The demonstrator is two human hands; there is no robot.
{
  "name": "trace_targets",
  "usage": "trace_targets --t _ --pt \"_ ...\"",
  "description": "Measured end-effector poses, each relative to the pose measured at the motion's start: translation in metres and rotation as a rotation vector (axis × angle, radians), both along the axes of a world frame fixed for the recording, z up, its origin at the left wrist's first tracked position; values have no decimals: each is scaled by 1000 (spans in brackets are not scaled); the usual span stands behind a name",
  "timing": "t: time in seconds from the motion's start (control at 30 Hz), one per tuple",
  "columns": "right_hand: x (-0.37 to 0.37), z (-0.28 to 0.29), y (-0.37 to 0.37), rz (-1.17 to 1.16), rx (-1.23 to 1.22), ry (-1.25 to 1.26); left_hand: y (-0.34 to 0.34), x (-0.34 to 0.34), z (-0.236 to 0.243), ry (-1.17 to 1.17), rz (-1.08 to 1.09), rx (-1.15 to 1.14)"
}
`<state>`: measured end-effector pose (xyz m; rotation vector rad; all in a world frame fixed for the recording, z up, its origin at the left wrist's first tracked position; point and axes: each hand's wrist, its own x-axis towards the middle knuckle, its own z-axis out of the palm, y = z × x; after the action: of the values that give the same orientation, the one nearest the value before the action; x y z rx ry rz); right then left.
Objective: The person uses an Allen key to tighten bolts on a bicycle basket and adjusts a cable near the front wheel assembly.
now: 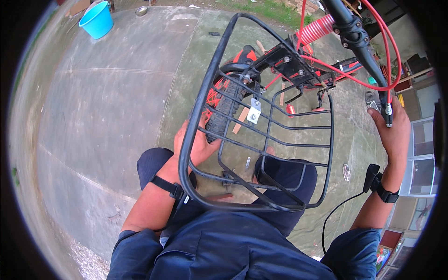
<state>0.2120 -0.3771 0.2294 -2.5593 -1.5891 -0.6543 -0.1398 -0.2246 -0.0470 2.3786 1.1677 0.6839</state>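
A black wire basket (332, 140) is mounted at the front of a bicycle, over its knobbly front tyre (227, 105). My left hand (198, 145) reaches behind the basket's left rim and grips the lower part of the tyre; the rim and bars cover some of it. My right hand (394, 130) is closed round the end of the black handlebar (373, 70), thumb on the near side and fingers partly hidden. Red cables (345, 74) loop from the bar. A silver bracket (254, 112) sits on the basket's bars.
Between my knees a small metal plate (248, 162) lies on the concrete floor (112, 107). Wooden strips (241, 120) lie under the bicycle. A blue tub (96, 21) and a metal bowl (141, 10) stand far left. A black cord (329, 217) hangs from my right wrist strap.
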Motion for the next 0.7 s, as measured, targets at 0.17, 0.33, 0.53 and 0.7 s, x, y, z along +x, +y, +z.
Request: trace_targets --t 0.17,0.33,0.53,0.7 --pt "1 -4 4 -16 15 -62 2 -2 -1 -2 -8 -1" --pt "9 -6 5 29 -5 -160 3 -2 -1 -37 4 -19" --pt "11 -3 8 38 -31 -180 3 -1 4 -15 38 -92" --pt "8 0 7 3 -64 -85 5 -3 -6 -46 3 -37"
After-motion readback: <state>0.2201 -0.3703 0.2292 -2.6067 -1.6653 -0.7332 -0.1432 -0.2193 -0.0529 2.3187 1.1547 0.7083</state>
